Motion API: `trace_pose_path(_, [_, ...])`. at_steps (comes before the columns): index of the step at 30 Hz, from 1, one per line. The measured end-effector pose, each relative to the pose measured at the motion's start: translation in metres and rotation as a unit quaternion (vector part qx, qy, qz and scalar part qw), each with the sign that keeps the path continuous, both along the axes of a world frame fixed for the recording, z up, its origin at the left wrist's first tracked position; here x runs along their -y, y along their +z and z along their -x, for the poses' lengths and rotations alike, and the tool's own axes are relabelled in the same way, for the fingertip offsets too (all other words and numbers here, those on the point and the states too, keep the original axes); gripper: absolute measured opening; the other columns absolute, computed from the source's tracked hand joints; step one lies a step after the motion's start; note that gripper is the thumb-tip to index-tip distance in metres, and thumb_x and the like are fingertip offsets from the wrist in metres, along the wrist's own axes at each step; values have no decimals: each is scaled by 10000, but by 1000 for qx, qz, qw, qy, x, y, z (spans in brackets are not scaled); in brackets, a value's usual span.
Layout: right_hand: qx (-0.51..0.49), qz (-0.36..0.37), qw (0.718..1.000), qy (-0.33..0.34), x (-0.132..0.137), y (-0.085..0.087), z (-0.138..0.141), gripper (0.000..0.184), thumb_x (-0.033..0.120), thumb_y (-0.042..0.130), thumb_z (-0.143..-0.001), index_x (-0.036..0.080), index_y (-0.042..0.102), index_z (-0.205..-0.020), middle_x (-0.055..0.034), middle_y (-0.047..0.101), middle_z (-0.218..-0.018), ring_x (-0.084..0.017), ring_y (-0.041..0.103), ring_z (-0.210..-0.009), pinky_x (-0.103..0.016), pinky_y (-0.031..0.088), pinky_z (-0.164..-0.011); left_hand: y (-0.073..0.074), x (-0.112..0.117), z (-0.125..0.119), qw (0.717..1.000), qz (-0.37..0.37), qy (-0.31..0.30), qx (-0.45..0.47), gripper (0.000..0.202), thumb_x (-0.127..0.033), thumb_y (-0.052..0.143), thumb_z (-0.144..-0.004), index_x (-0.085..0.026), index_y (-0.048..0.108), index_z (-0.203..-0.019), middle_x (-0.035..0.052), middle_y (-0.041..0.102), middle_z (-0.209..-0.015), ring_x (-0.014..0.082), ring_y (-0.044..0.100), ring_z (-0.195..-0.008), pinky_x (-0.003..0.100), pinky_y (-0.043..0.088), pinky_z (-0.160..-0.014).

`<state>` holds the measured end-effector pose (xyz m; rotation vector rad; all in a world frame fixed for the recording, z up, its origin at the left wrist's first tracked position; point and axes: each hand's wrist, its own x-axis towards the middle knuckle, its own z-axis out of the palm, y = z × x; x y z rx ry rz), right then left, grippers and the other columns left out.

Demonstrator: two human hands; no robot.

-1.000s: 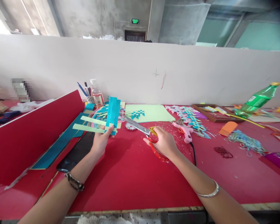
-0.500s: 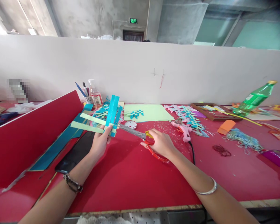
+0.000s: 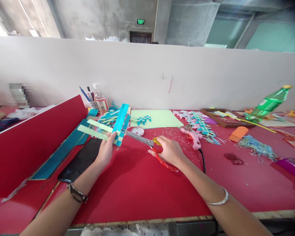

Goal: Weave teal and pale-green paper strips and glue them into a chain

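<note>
Above the red surface [image 3: 137, 190], nearer its far edge, the left hand [image 3: 106, 151] pinches one woven paper piece [image 3: 119, 122], two pale strips [image 3: 90, 131] jutting left; the right hand [image 3: 170, 150], fingers curled around the handles, grips one pair of scissors [image 3: 144, 140]. One green sheet [image 3: 163, 118] lies along that edge.

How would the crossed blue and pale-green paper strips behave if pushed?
The crossed blue and pale-green paper strips are probably light, being thin. Their loose ends, unsupported beyond the left hand, may bend easily, despite looking straight.
</note>
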<state>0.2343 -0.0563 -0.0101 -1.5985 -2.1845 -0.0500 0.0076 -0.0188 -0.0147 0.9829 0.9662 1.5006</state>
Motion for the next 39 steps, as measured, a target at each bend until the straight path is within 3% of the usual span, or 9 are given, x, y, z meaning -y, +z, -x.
trace_pose_path(5, [6,12,1000,7,0,1,0,436,557,467,-702,180,546,-906,-54,584,-862,-169,553,-747,-235,336,-575,0,1,0,1000,-12,2,-17,279,-401,641,-601,-162,500,-634,-66,424,-512,37,385,-418,151,290,-353])
trace_pose_path(18, [10,31,999,22,1,0,0,379,564,462,-700,218,569,-810,-10,582,-767,-136,545,-662,-220,284,-528,-1,4,0,988,-75,-27,-133,246,-390,566,-693,-163,514,-613,-36,471,-501,64,426,-422,179,350,-399])
trace_pose_path(39, [-8,33,999,33,-1,1,-2,364,555,488,-684,196,545,-701,-7,551,-679,-116,493,-584,-206,258,-499,0,4,0,986,-69,-14,-151,263,-381,575,-682,-155,492,-576,-38,450,-488,62,406,-422,175,334,-402])
